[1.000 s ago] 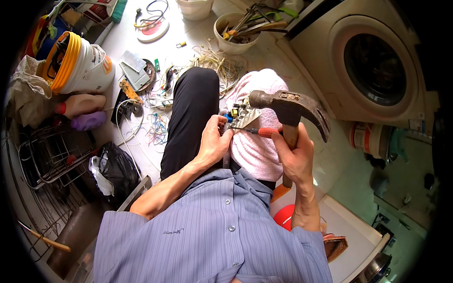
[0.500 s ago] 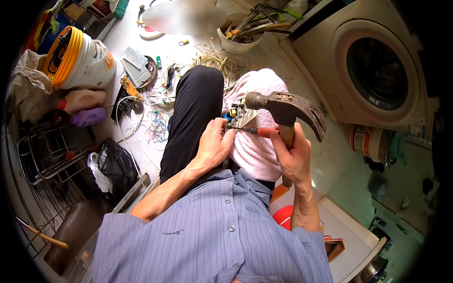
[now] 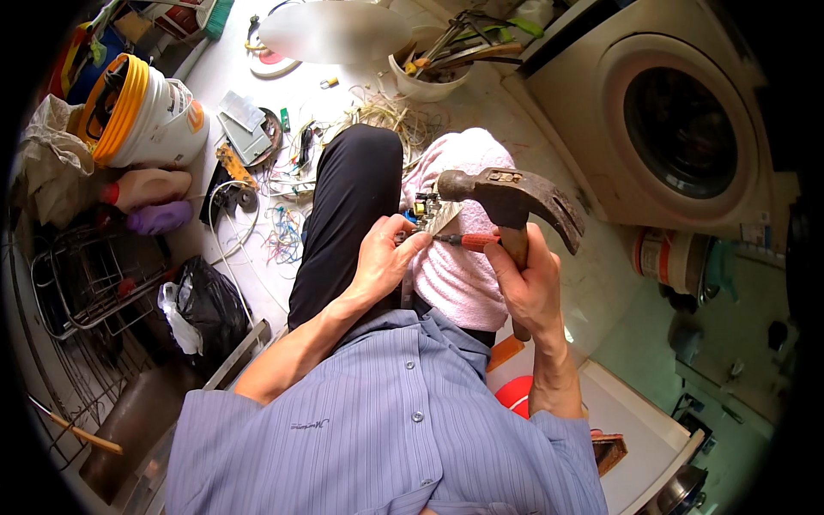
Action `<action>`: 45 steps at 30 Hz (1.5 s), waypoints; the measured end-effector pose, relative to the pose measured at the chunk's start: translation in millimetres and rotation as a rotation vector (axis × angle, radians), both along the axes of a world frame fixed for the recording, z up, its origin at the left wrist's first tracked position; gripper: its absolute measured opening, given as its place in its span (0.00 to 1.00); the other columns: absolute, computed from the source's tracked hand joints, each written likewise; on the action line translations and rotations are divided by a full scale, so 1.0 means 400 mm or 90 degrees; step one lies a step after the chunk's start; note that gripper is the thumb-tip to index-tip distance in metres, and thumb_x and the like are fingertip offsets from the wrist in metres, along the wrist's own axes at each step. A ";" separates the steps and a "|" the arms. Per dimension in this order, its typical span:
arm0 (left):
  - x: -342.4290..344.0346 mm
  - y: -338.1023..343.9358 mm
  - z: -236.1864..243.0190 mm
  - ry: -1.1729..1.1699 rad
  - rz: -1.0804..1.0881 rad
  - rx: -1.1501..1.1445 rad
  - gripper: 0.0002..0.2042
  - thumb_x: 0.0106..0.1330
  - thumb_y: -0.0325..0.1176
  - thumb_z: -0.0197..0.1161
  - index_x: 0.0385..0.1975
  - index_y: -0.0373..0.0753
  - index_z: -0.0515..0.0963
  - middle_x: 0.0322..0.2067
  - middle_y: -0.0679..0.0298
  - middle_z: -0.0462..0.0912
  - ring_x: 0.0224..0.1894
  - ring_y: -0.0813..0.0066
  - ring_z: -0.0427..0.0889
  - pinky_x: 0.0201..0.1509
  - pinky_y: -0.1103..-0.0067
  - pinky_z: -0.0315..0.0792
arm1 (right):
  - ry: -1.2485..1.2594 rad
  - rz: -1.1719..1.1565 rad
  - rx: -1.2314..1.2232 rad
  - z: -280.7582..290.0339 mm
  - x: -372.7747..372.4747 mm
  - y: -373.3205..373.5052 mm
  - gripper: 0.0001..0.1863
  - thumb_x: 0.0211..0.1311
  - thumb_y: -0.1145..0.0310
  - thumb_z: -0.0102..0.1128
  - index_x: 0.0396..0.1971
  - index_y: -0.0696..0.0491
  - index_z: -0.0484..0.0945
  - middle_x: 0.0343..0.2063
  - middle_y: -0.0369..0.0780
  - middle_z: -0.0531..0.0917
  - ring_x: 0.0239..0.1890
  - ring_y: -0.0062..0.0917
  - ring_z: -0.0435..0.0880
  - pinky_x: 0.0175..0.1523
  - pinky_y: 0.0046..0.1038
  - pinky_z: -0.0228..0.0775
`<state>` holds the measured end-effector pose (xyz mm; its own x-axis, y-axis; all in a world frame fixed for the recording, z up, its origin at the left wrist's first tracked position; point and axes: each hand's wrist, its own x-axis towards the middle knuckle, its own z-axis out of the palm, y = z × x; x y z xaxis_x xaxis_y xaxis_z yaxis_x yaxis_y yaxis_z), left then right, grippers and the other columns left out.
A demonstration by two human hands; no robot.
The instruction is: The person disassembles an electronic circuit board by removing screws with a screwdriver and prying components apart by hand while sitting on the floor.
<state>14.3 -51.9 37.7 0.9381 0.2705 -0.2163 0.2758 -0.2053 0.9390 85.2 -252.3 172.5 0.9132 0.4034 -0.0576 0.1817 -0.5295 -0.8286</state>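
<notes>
Reading the clock from the centre of my view, the circuit board (image 3: 441, 216) sits just off centre toward 1 o'clock, over the pink towel (image 3: 455, 287). My left hand (image 3: 380, 262) is just off centre toward 9, its thumb and fingers pinching the board's near end. My right hand (image 3: 530, 283), toward 4, has its fingers closed around the wooden handle of a hammer (image 3: 511, 196); the metal head is up at 2, its striking face toward 9 and its claw curving toward 4. A red-handled screwdriver (image 3: 479, 241) lies between my hands, its tip toward 9 beside my left thumb; I cannot tell whether my right fingers grip it too. On the floor (image 3: 558, 146), tangled wires (image 3: 386, 116) spread near 12, a white bucket (image 3: 167, 124) stands at 10, and a washing machine (image 3: 562, 103) fills 2.
</notes>
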 end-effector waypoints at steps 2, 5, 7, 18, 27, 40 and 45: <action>0.008 0.000 0.001 0.019 -0.006 -0.009 0.11 0.64 0.36 0.70 0.36 0.34 0.81 0.31 0.62 0.76 0.33 0.75 0.76 0.40 0.78 0.72 | 0.060 -0.033 0.048 -0.001 -0.004 -0.003 0.15 0.65 0.70 0.67 0.48 0.57 0.74 0.24 0.41 0.83 0.23 0.23 0.80 0.30 0.27 0.72; 0.014 0.004 0.003 0.029 -0.009 -0.005 0.10 0.63 0.35 0.71 0.34 0.34 0.81 0.32 0.63 0.76 0.33 0.77 0.76 0.40 0.78 0.72 | 0.075 -0.089 0.064 0.001 -0.011 -0.031 0.14 0.66 0.71 0.66 0.48 0.56 0.74 0.22 0.38 0.82 0.23 0.19 0.78 0.29 0.25 0.71; 0.013 0.000 0.003 0.049 0.001 -0.048 0.10 0.62 0.33 0.71 0.33 0.33 0.80 0.31 0.64 0.76 0.32 0.79 0.75 0.38 0.79 0.72 | 0.021 -0.115 0.163 -0.006 -0.029 -0.061 0.13 0.69 0.72 0.64 0.49 0.56 0.74 0.22 0.35 0.79 0.22 0.15 0.75 0.27 0.23 0.69; 0.018 0.006 0.016 0.068 -0.012 -0.054 0.09 0.63 0.32 0.71 0.31 0.33 0.80 0.28 0.66 0.76 0.31 0.82 0.74 0.37 0.81 0.70 | 0.012 -0.240 0.422 0.135 -0.102 -0.206 0.15 0.78 0.60 0.52 0.50 0.55 0.73 0.21 0.33 0.72 0.17 0.15 0.67 0.23 0.20 0.61; 0.015 0.009 0.003 0.035 -0.010 -0.056 0.09 0.63 0.31 0.69 0.30 0.32 0.78 0.28 0.68 0.75 0.30 0.84 0.72 0.34 0.83 0.68 | 0.087 -0.237 0.045 0.093 -0.123 -0.196 0.17 0.76 0.58 0.56 0.33 0.59 0.73 0.17 0.33 0.72 0.17 0.16 0.69 0.22 0.22 0.61; -0.013 0.007 0.004 0.119 0.043 -0.095 0.14 0.60 0.38 0.74 0.36 0.32 0.83 0.32 0.60 0.81 0.32 0.78 0.79 0.37 0.79 0.74 | -0.029 -0.183 0.354 0.100 -0.159 -0.192 0.14 0.78 0.59 0.52 0.45 0.55 0.73 0.21 0.35 0.71 0.18 0.16 0.66 0.25 0.19 0.62; 0.006 -0.009 0.045 0.121 0.003 -0.100 0.12 0.58 0.35 0.73 0.31 0.32 0.82 0.26 0.63 0.82 0.28 0.83 0.76 0.34 0.81 0.72 | -0.008 -0.138 -0.045 -0.028 -0.203 -0.199 0.13 0.76 0.62 0.54 0.38 0.57 0.73 0.19 0.33 0.74 0.19 0.16 0.70 0.25 0.21 0.64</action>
<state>16.9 -55.6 55.8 0.8756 0.2237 -0.4281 0.4506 -0.0595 0.8907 3.9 -331.9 161.2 0.9790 0.1928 -0.0664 0.0677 -0.6145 -0.7860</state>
